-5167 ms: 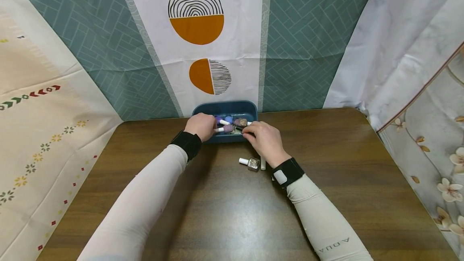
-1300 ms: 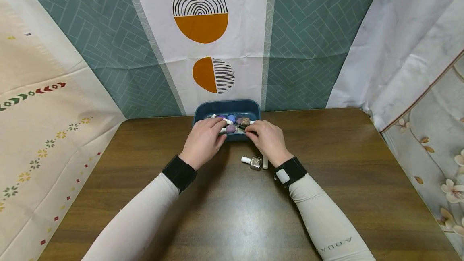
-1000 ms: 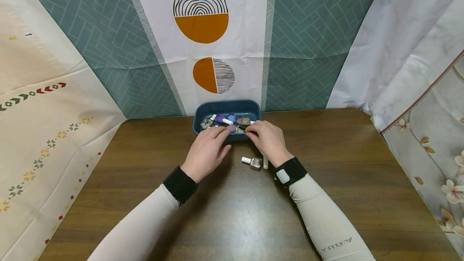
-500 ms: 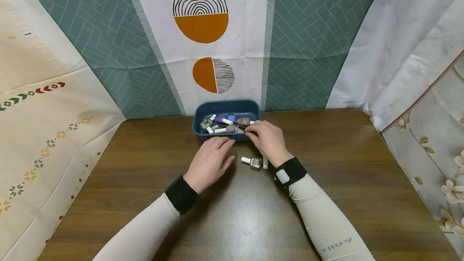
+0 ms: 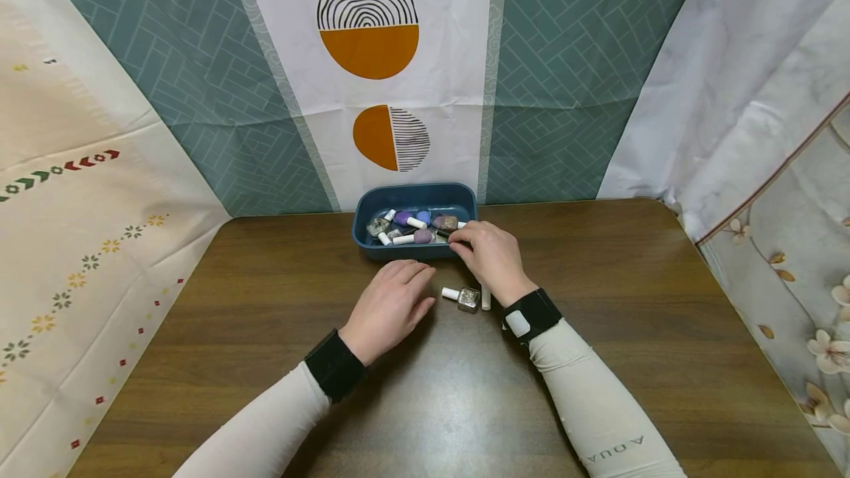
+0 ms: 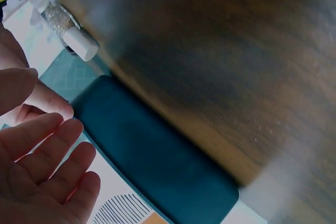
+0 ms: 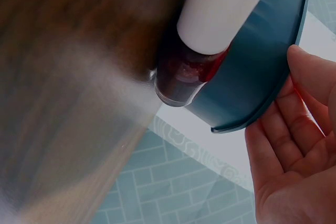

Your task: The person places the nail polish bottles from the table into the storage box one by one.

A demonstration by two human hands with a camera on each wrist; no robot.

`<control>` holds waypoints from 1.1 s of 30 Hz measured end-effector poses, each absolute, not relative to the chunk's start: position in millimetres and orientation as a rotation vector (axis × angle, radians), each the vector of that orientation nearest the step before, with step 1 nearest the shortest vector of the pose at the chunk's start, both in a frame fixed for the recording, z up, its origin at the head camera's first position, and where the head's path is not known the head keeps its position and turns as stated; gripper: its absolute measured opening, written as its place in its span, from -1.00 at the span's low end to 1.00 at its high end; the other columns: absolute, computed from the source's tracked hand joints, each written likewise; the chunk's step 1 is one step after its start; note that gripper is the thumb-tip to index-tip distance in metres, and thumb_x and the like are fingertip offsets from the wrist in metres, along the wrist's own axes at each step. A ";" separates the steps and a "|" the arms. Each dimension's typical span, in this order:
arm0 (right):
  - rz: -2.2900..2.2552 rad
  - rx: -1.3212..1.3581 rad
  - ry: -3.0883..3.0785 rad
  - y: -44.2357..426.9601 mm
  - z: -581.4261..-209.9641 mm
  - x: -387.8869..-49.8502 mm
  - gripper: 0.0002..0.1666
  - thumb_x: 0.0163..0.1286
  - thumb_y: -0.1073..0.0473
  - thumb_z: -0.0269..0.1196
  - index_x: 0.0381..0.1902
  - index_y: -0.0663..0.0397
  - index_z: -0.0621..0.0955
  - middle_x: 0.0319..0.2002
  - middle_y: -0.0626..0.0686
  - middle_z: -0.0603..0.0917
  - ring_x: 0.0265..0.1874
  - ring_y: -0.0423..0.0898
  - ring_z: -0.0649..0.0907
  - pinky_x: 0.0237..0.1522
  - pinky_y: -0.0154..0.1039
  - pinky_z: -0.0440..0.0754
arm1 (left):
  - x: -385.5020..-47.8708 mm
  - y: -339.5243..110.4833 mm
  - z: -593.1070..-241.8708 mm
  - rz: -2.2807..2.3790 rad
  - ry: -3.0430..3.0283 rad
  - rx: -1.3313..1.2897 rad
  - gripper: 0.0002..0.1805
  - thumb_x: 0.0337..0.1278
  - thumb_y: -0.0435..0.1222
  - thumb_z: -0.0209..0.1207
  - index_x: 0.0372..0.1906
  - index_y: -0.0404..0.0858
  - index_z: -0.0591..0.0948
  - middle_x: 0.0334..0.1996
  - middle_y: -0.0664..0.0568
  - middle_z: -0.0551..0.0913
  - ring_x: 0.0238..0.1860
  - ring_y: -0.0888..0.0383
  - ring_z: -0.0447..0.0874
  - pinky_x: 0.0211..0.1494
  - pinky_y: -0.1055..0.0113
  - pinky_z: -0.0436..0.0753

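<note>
A dark blue plastic bin [image 5: 372,251] holds several small nail polish bottles, among them a purple one [image 5: 402,217] and a mauve one [image 5: 422,237]. My right hand [image 5: 490,260] grips the bin's front right rim; in the right wrist view the thumb lies outside the wall, with the other fingers beyond the rim. In front of the bin, my left hand [image 5: 388,305] hovers low with loosely bent fingers, holding nothing. A glitter nail polish bottle [image 5: 468,299] lies on the table between the hands. A dark red bottle [image 7: 184,74] shows near my right wrist; only its white cap [image 5: 486,298] appears in the head view.
The brown wooden table [image 5: 279,271] runs up to a patterned curtain [image 5: 551,94] right behind the bin. More cloth hangs at the left [image 5: 86,257] and right [image 5: 730,94] sides.
My left hand has come out of the bin and drawn back toward me, uncovering the bottles at the left. My right hand stays at the rim. The bottles on the table have not moved.
</note>
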State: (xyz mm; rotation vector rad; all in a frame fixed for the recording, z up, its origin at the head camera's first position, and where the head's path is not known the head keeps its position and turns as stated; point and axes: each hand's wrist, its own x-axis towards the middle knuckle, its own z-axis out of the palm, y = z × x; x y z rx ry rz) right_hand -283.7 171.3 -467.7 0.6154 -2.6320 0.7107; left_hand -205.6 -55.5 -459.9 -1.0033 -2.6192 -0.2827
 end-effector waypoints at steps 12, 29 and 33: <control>0.709 0.612 -2.628 171.7 -466.9 -283.3 -0.90 0.53 0.09 0.50 -0.09 -0.08 0.90 -0.12 -0.07 0.83 -0.06 -0.02 0.77 -0.09 0.02 0.73 | -199.0 -48.8 -468.1 -0.223 -2.659 -1.018 -0.54 0.45 -0.20 0.47 0.30 -0.30 0.71 0.15 -0.10 0.76 0.24 -0.08 0.68 0.50 0.00 0.52; 0.709 0.607 -2.640 170.7 -467.8 -284.6 -0.88 0.54 0.08 0.49 -0.07 -0.08 0.90 -0.11 -0.06 0.84 -0.05 -0.01 0.77 -0.09 0.03 0.73 | -203.3 -39.6 -476.0 -0.185 -2.641 -1.072 -0.55 0.41 -0.19 0.49 0.27 -0.27 0.72 0.13 -0.07 0.75 0.22 -0.07 0.68 0.47 0.02 0.53; 0.703 0.608 -2.641 170.9 -467.9 -284.9 -0.88 0.54 0.07 0.50 -0.07 -0.08 0.90 -0.11 -0.06 0.84 -0.06 -0.01 0.77 -0.09 0.02 0.73 | -206.0 -36.3 -476.8 -0.170 -2.650 -1.083 -0.56 0.43 -0.20 0.48 0.28 -0.28 0.72 0.13 -0.08 0.76 0.22 -0.07 0.68 0.47 0.02 0.53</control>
